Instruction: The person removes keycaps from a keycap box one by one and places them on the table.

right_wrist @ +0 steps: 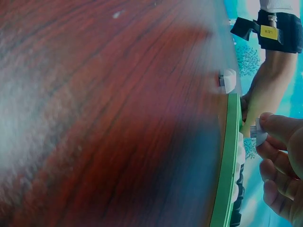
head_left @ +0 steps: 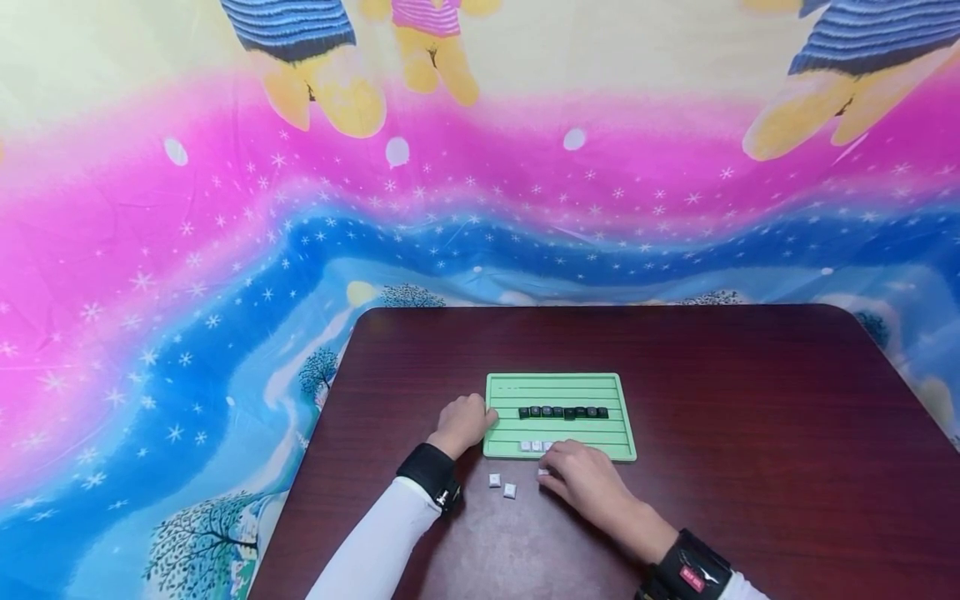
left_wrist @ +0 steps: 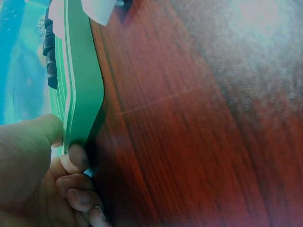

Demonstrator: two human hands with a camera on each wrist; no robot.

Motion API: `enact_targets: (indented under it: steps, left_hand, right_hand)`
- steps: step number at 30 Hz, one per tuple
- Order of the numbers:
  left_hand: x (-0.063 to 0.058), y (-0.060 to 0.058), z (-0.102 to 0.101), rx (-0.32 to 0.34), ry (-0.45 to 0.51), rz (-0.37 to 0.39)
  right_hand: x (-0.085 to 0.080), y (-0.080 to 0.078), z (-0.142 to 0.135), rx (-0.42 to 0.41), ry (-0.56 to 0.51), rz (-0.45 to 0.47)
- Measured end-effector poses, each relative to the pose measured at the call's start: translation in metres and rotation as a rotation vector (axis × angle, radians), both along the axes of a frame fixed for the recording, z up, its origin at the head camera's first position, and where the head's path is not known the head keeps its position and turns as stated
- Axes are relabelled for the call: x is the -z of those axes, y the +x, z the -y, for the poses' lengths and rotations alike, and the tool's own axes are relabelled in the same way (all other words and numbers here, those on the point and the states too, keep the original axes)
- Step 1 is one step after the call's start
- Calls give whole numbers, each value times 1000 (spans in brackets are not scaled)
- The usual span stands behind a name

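A green ridged tray (head_left: 577,428) carries a row of black keycaps (head_left: 558,412) across its middle and several white keycaps (head_left: 531,447) along its near ridge. My left hand (head_left: 462,423) grips the tray's left edge, its thumb (left_wrist: 52,127) and index fingertip (left_wrist: 77,158) on either side of the rim. Between the thumb and index finger of my right hand (head_left: 588,477) is a white keycap (right_wrist: 261,132), pinched by the tray's near edge. That hand hides part of the white row in the head view.
Two loose white keycaps, one farther left (head_left: 494,481) and one closer to me (head_left: 510,492), lie on the dark wooden table (head_left: 720,400) in front of the tray. A printed cloth (head_left: 480,225) hangs behind the table.
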State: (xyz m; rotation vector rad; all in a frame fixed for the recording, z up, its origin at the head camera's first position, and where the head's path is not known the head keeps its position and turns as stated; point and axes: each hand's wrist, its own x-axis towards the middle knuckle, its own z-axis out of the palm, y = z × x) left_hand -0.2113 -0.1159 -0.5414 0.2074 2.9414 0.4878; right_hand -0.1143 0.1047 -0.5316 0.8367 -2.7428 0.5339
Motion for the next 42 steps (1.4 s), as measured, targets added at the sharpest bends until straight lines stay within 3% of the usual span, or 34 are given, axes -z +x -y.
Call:
enact_targets:
  steps: [24, 42]
  left_hand:
    - [-2, 1, 0, -6, -3, 17]
    - [-1, -1, 0, -22, -20, 29]
  right_hand:
    - [4, 8, 14, -51, 14, 55]
    - [11, 10, 23, -75, 34, 15]
